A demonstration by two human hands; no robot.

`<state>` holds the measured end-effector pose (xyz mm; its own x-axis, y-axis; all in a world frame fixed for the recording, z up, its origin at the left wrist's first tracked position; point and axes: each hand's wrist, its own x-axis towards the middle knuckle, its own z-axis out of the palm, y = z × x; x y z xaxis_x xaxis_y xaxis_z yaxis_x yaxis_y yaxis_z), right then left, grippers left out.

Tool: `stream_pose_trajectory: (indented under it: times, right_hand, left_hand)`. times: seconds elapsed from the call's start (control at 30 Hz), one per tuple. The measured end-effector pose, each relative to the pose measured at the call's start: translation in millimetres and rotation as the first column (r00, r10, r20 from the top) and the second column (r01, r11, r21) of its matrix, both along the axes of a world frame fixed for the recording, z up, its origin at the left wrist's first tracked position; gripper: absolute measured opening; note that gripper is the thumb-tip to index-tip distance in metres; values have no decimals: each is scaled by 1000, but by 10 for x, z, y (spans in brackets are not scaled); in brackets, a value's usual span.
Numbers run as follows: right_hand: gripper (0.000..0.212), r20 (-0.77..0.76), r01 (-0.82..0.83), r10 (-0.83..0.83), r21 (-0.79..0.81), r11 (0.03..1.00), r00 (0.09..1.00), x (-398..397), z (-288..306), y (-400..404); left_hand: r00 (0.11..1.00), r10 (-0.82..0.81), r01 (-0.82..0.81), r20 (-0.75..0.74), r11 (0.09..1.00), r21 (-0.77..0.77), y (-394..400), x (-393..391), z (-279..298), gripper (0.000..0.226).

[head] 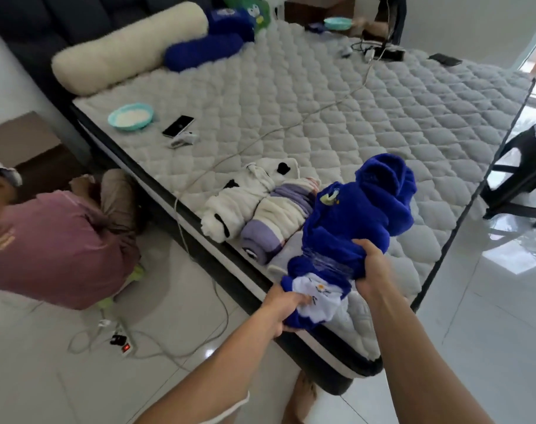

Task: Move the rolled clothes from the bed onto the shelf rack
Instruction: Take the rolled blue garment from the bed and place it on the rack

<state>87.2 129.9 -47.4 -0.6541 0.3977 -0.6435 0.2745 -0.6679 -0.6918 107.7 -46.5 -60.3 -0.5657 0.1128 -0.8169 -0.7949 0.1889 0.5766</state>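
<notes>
currently pick-up step: left hand (286, 307) and right hand (369, 272) both clamped on blue rolled garment (358, 228), lifted over bed (383, 117) edge. two rolls (260, 212) remain beside it. shelf rack not visible; next move probably needs a turn and carry.

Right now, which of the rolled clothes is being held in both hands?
The blue fleece roll, gripped by the left hand and right hand. The white roll and the purple-and-white roll lie untouched on the bed.
</notes>
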Motion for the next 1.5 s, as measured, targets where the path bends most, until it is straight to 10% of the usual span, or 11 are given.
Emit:
stream_pose_trajectory:
  times: [0.1,0.27,0.43,0.6,0.7,0.83,0.97,1.2,1.33,1.5]
  right_hand:
    - [31,-67,-114,120,87,990,990,118,359,-503]
    - [54,-103,-346,363,154,925,926,479,784,-1629]
    - [50,-178,-602,627,177,778,758,1030,1053,-3094]
    - [72,-241,-862,894,262,435,378,1759,1322,-4561]
    - [43,-320,-900,946,393,187,57,2226,1488,-5341]
    - [30,-393,-854,862,513,-84,-320,2779,1610,-6271]
    - [70,-377,-778,741,549,-304,-555,3313,1660,-7184]
    - [80,-339,-489,376,749,-447,-862,4507,1890,-8110]
    - [83,-283,-360,229,803,-475,-932,5213,2039,-8309]
    - [55,-222,-129,-9,601,-788,-975,5842,2169,-8791]
  left_hand:
    - [988,4,-17,-155,997,-82,-442,205,226,87]
    - [925,-86,54,-371,994,-96,-1507,741,890,81]
    - [807,100,-225,-582,963,-147,-2577,1670,1245,87]
    - [607,337,-642,-719,742,-194,-3614,2646,1204,80]
    - [384,502,-856,-775,509,-94,-4193,3261,1227,71]
    - [102,663,-973,-742,222,64,-4821,4037,1308,49]
    - [-137,720,-987,-680,-44,153,-5266,4679,1377,45]
    - [-559,605,-828,-567,-440,348,-5509,5613,1543,33]
    - [-644,530,-753,-551,-566,335,-5491,6139,1679,30]
    - [-658,507,-718,-557,-645,261,-5642,6683,1830,27]
